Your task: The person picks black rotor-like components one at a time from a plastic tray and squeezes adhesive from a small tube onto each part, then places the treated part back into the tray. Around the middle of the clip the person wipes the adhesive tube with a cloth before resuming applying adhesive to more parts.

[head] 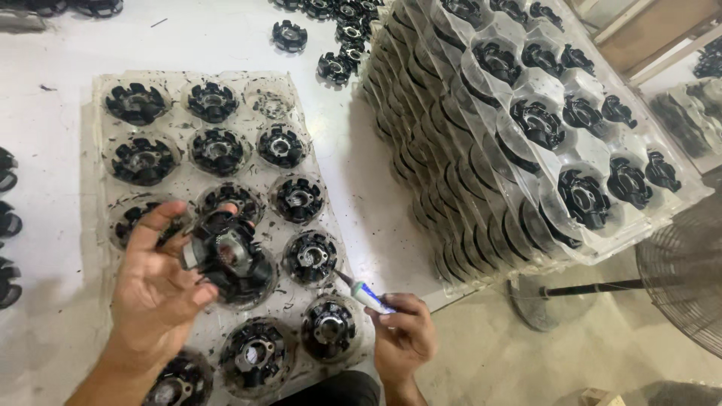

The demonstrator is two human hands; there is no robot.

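Note:
My left hand holds a black round toothed part with a shiny metal centre, lifted a little above a clear plastic tray. The tray lies flat on the white table and has round pockets, most filled with the same black parts; one pocket at its far right corner looks empty. My right hand grips a small white and blue tube with a thin dark nozzle. The nozzle tip points left toward a part in the tray, close to the held part but apart from it.
A tall stack of filled clear trays stands to the right. Loose black parts lie at the table's far side and along its left edge. A floor fan stands at the lower right on the concrete floor.

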